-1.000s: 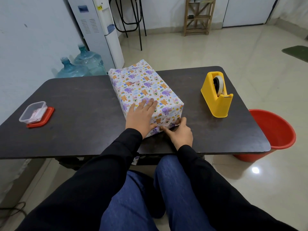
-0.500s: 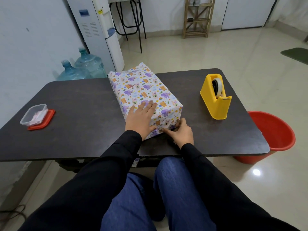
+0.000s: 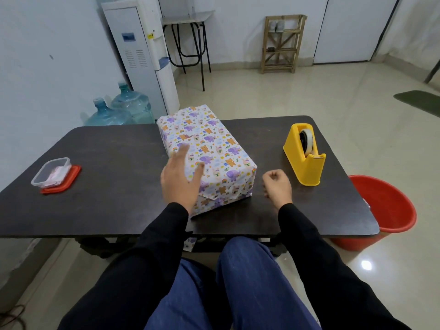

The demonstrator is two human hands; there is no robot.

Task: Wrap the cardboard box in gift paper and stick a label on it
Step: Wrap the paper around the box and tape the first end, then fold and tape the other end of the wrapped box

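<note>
A gift-wrapped box lies at the centre of a dark table, its long axis running from the lower centre of the frame up and slightly left, one folded short end facing the person. The left hand, open with fingers spread and blurred, overlaps the box's near left edge; whether it touches cannot be told. The right hand, curled into a loose fist around nothing visible, hangs just right of that near end, between the box and a yellow tape dispenser. A clear container at centre left, nearer the left hand, may hold the labels.
</note>
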